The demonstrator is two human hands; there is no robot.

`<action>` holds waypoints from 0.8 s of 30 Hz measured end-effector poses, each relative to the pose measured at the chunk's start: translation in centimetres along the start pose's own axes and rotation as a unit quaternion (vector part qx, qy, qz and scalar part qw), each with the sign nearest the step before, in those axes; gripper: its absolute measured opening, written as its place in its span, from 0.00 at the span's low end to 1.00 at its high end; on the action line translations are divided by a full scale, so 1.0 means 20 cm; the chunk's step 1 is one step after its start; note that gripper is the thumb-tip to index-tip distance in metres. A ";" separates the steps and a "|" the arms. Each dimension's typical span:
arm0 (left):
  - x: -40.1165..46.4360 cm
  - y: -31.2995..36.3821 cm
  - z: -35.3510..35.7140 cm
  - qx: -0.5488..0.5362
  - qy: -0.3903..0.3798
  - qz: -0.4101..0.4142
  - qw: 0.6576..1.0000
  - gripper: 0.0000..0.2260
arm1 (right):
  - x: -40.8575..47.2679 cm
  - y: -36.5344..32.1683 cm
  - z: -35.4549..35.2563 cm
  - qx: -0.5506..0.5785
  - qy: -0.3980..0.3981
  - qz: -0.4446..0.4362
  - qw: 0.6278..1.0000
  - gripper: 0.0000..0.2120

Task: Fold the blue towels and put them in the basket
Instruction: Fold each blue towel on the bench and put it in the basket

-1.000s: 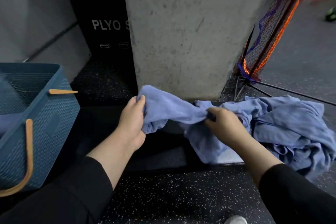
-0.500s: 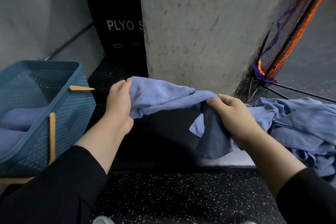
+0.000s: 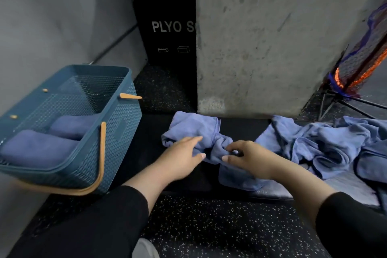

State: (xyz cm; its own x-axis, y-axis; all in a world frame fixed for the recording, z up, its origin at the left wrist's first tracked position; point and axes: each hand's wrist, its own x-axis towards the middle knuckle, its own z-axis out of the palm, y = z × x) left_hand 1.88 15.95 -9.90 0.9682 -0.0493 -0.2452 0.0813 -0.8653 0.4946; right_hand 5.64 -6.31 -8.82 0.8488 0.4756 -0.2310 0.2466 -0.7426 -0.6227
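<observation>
The fingers (image 3: 193, 140) of the left hand (image 3: 180, 157) lay nearly straight and close together, flat on a crumpled blue towel (image 3: 194, 130). The right hand (image 3: 249, 157) curled its fingers and pinched a bunched fold at the towel's middle. The towel sat on the black desk (image 3: 146, 144), between the basket (image 3: 69, 123) and the heap of unfolded towels (image 3: 326, 144). Spreading seemed the step in hand; the next move probably called for pulling the cloth flat before any fold.
</observation>
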 end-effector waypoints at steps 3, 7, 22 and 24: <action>0.06 -0.02 0.01 0.006 0.046 0.003 0.999 0.22 | 0.03 0.02 0.03 -0.024 0.005 0.014 1.000 0.12; 0.17 -0.01 0.04 0.034 0.129 0.007 0.991 0.16 | 0.05 0.04 0.05 0.007 0.020 0.032 0.999 0.07; 0.27 0.01 0.01 -0.138 0.185 0.024 0.973 0.14 | 0.11 0.00 -0.03 0.121 0.180 0.028 0.976 0.10; 0.20 0.04 -0.06 -0.221 0.156 0.047 0.961 0.14 | 0.12 -0.03 -0.03 0.173 0.167 0.022 0.970 0.14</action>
State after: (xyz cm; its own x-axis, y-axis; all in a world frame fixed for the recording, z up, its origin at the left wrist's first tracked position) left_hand 6.11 15.66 -9.42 0.9945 0.0941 0.0461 0.0150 -0.5638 0.8258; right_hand 7.86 -4.95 -8.46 0.9734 0.2247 -0.0443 0.0833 -0.5278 -0.8453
